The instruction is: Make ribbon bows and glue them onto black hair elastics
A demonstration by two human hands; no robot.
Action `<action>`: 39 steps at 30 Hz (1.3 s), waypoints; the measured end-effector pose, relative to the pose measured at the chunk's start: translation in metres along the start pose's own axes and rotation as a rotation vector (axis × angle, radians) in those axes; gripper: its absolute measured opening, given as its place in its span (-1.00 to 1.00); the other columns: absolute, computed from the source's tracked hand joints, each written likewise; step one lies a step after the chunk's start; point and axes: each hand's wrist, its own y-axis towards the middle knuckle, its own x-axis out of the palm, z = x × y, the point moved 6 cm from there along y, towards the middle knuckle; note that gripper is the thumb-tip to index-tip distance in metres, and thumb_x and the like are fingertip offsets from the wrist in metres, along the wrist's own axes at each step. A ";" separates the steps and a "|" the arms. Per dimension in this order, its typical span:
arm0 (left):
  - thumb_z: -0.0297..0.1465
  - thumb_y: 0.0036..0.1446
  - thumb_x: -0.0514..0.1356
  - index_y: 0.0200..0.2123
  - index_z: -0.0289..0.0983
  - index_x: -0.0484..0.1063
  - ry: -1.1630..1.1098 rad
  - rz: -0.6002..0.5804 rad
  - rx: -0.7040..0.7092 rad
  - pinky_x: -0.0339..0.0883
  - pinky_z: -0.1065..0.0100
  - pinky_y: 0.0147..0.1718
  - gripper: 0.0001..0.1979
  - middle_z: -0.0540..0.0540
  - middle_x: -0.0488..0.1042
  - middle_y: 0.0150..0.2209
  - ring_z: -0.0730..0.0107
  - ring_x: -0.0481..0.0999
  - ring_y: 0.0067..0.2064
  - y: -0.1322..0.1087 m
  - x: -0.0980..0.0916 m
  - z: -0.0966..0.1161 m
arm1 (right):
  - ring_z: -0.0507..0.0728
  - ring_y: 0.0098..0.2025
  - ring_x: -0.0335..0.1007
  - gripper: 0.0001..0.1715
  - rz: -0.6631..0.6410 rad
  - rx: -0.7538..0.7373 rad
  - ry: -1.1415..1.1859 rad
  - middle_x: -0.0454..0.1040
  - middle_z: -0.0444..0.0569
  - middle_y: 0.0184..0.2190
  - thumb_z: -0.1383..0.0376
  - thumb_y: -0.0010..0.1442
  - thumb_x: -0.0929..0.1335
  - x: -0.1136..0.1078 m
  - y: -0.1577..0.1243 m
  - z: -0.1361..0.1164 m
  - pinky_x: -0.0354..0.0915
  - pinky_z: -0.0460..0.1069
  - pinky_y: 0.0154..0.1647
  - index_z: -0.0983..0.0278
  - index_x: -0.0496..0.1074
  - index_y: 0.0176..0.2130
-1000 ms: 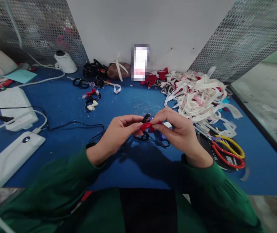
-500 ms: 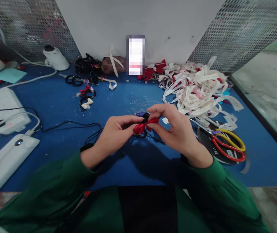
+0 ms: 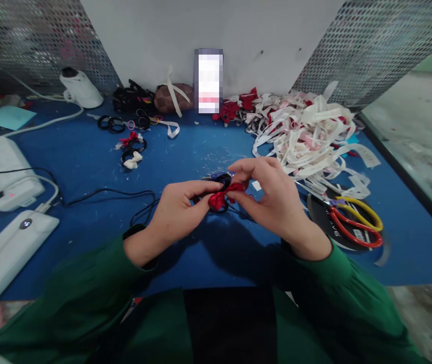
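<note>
Both hands meet over the middle of the blue table (image 3: 87,167). My left hand (image 3: 180,210) pinches a red ribbon bow (image 3: 221,197) from the left, and my right hand (image 3: 272,197) pinches the same bow from the right. A black hair tie (image 3: 221,178) sits against the bow, partly hidden by my fingers. Something small and purple shows just behind the tie; I cannot tell what it is.
A heap of white ribbon strips (image 3: 310,136) lies at the right. Red and yellow scissors (image 3: 355,225) rest on a black disc. Finished hair ties with bows (image 3: 132,151) lie at the back left. White devices (image 3: 7,253) and black cables (image 3: 105,194) occupy the left side.
The red ribbon, stretched flat between my fingers a second ago, is now bunched into a bow shape. Both hands stayed together; the camera tilted slightly.
</note>
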 end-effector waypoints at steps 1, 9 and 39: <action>-0.50 -0.01 0.36 -0.31 -0.14 0.71 0.015 -0.005 0.005 0.46 0.22 -0.04 -0.81 -0.06 0.69 -0.23 0.14 0.65 -0.15 0.000 0.000 0.000 | 0.18 -0.25 0.49 -0.55 -0.002 -0.008 -0.005 0.54 -0.12 -0.32 0.46 0.14 0.40 0.000 0.000 0.000 0.29 0.15 0.00 0.13 0.35 0.00; -0.34 0.17 0.24 -0.26 -0.19 0.70 -0.004 -0.010 0.078 0.42 0.27 -0.06 -0.80 -0.09 0.68 -0.20 0.17 0.61 -0.12 -0.004 -0.002 0.002 | 0.16 -0.28 0.51 -0.59 0.010 -0.017 -0.030 0.57 -0.14 -0.33 0.42 0.15 0.41 0.002 0.000 -0.001 0.27 0.15 0.02 0.15 0.35 -0.02; -0.36 0.00 0.41 -0.39 -0.26 0.66 0.010 0.081 0.018 0.30 0.39 -0.43 -0.91 -0.04 0.62 -0.46 0.42 0.46 -0.46 0.001 -0.007 -0.001 | 0.10 -0.30 0.49 -0.86 0.254 0.284 0.212 0.53 -0.13 -0.37 0.25 0.29 0.38 0.005 -0.005 0.024 0.35 0.03 -0.21 0.19 0.42 -0.13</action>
